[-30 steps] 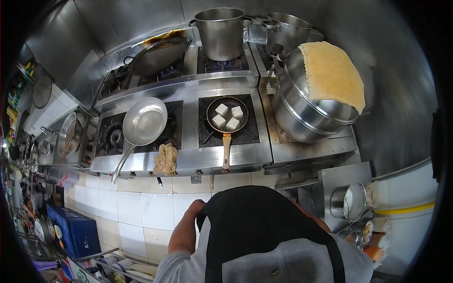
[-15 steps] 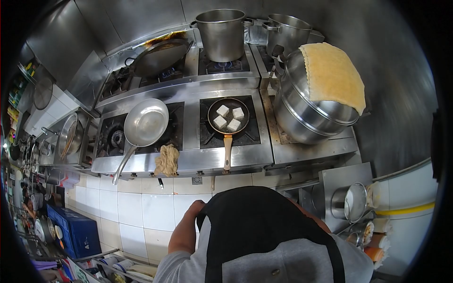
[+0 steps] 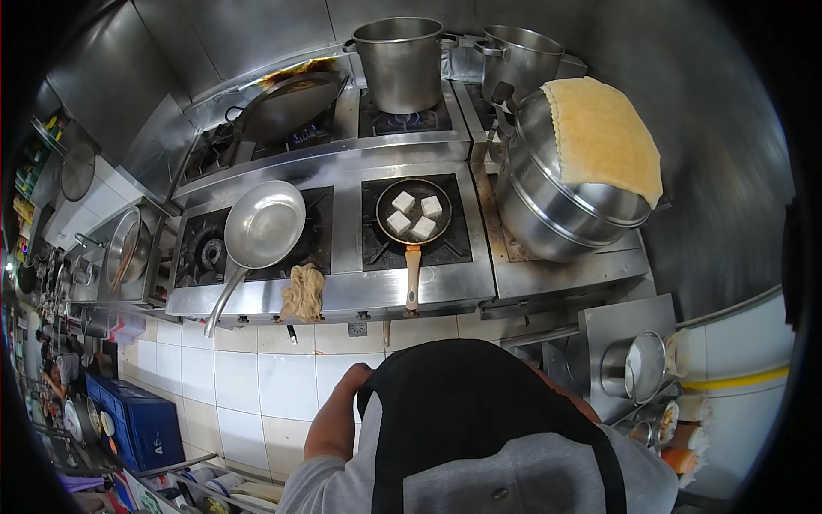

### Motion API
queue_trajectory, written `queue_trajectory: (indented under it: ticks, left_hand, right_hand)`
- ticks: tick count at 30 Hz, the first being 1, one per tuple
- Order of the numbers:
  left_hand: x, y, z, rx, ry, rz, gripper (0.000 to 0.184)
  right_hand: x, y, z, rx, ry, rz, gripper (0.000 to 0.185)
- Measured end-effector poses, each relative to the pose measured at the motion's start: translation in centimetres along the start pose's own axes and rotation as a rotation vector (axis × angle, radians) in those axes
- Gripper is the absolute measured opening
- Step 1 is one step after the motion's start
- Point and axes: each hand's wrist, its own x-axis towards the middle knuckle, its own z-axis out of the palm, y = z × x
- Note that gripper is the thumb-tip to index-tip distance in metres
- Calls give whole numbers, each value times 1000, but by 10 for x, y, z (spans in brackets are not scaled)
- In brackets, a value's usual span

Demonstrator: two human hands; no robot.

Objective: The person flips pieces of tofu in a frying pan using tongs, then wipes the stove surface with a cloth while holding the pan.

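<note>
Only part of my left hand [image 3: 358, 374] shows, low at the edge of the black apron [image 3: 462, 403]; its fingers are hidden. My right hand is hidden behind my body. Ahead of me, a small dark frying pan [image 3: 426, 233] sits on the right front burner, its light handle [image 3: 413, 283] pointing toward me. Several white blocks [image 3: 402, 202] that look like tofu lie apart in it. On the left front burner stands a bare steel frying pan [image 3: 265, 224]. A crumpled tan cloth [image 3: 303, 292] rests on the stove's front edge between the pans. Neither pan is touched.
A dark wok [image 3: 291, 107] and a tall stockpot [image 3: 399, 68] stand over lit back burners. Another pot [image 3: 521, 64] is behind a large steel steamer [image 3: 548, 197] draped with a yellow cloth [image 3: 606, 137]. A blue crate [image 3: 135, 420] is on the floor; a person [image 3: 64, 368] is far left.
Nearly everything is as before. At the far left, the distant person has shifted slightly.
</note>
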Motion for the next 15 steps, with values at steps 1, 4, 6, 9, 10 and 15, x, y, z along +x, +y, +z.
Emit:
queue_trajectory:
  ticks: [1,4,6,9,10,15]
  left_hand:
    - [0,0,0,3,1,-2,50]
    - [-3,3,0,4,6,2,50]
    - [-5,3,0,1,11,8,50]
    - [1,-5,3,-31,15,-8,48]
    - [9,-12,4,95,-7,78,47]
    - [16,-18,11,180,48,77,44]
  right_hand:
    - [3,7,2,0,0,0,31]
    - [10,26,8,-37,-28,48,33]
    - [12,34,9,-14,-83,130,34]
    - [18,49,14,29,-102,217,35]
    - [18,53,16,44,-103,252,35]
    - [17,44,13,10,-106,273,35]
